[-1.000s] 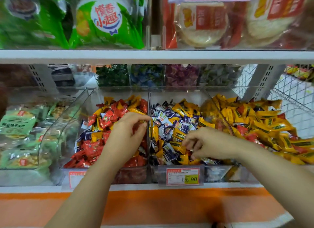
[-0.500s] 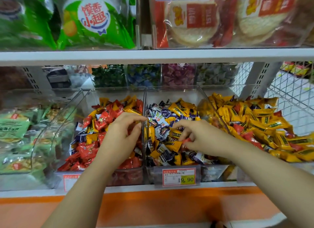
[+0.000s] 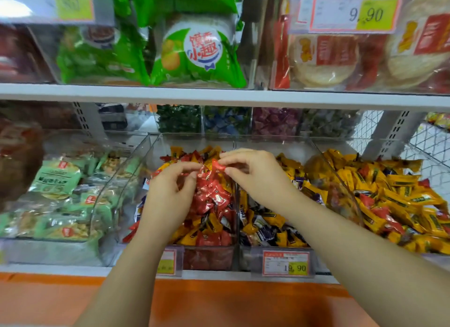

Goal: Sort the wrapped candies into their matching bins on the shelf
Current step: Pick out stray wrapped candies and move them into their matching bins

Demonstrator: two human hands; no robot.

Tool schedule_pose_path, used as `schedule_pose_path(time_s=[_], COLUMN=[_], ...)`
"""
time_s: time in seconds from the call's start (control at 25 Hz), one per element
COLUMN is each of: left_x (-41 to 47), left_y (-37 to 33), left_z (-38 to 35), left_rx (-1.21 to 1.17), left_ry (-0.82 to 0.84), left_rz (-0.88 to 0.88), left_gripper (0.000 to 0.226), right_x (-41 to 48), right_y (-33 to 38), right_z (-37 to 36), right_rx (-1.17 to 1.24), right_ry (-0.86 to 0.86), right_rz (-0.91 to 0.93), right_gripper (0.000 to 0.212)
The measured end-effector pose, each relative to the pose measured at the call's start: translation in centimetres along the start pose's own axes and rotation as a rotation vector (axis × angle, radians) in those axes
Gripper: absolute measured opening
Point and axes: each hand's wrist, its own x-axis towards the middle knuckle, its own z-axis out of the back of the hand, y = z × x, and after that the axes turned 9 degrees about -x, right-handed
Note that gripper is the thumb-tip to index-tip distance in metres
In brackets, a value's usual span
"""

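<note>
Head camera looks down along our two bare forearms, which reach into the clear bins standing along the front edge of the lower shelf (image 3: 60, 269). Our right hand (image 3: 255, 178) pinches one red candy (image 3: 217, 165) between thumb and forefinger, with the other fingers curled behind it. The candy is held in the air, just above the heap of red wrappers toward the back of the red-candy bin (image 3: 185, 141). The right wrist crosses the divider from the side of the middle bin (image 3: 272, 144), which holds a mix of yellow, white and dark blue pieces. Our left hand (image 3: 168, 195) sits over the same red heap, just beside the right, with its fingers curved and its thumb and forefinger tips down among the wrappers. We cannot tell whether it grips one of them or only touches them. The fingertips of the two hands are close together but do not meet. At the right end of the shelf a third bin is piled high with yellow candies (image 3: 389, 188), a few red ones scattered among them. At the left end lie green snack packs (image 3: 58, 178). A price tag (image 3: 286, 263) hangs on the front of the middle bin. Above, the upper shelf (image 3: 219, 95) carries large green bags (image 3: 194, 54).
</note>
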Motion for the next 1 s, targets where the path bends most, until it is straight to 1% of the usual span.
schedule_pose_path(time_s=[0.12, 0.2, 0.32, 0.4, 0.48, 0.6, 0.64, 0.68, 0.72, 0.8, 0.88, 1.0], left_x=[0.2, 0.1, -0.1, -0.4, -0.5, -0.4, -0.3, -0.2, 0.0, 0.2, 0.5, 0.6], left_y=[0.1, -0.1, -0.7, -1.0, -1.2, -1.0, -1.0, -0.9, -0.8, -0.6, -0.5, -0.4], left_z=[0.4, 0.4, -0.6, -1.5, -2.5, -3.9, -4.2, -4.4, -4.5, -4.6, -4.7, -4.8], left_rx=[-0.010, -0.024, -0.048, -0.049, -0.032, 0.028, 0.047, 0.057, 0.058, 0.054, 0.059, 0.062], left_ry=[0.002, 0.011, 0.072, 0.132, 0.198, 0.303, 0.320, 0.322, 0.317, 0.307, 0.309, 0.316], left_rz=[0.027, 0.020, -0.005, -0.013, -0.020, -0.039, -0.042, -0.039, -0.033, -0.026, -0.028, -0.026], left_gripper=[0.018, 0.018, 0.018, 0.019, 0.020, 0.023, 0.023, 0.023, 0.023, 0.023, 0.023, 0.024], right_x=[0.7, -0.1, -1.7, -2.1, -2.3, -2.0, -1.7, -1.2, -0.7, 0.1, 0.3, -0.1], right_y=[-0.4, -1.4, -3.6, -5.1, -6.3, -7.6, -8.1, -8.7, -9.4, -11.3, -12.8, -13.3], right_z=[-0.1, 1.3, 3.7, 4.3, 3.8, 1.7, 1.1, 0.8, 0.8, 1.4, 1.8, 2.7], right_rx=[-0.090, -0.099, -0.102, -0.103, -0.115, -0.269, -0.335, -0.406, -0.487, -0.611, -0.603, -0.562], right_ry=[0.060, 0.057, 0.031, 0.064, 0.209, 0.548, 0.624, 0.655, 0.655, 0.647, 0.598, 0.386], right_rz=[0.001, -0.034, -0.126, -0.175, -0.161, 0.014, 0.067, 0.092, 0.089, 0.005, -0.075, -0.134], right_gripper=[0.031, 0.029, 0.025, 0.024, 0.026, 0.036, 0.041, 0.045, 0.048, 0.047, 0.041, 0.031])
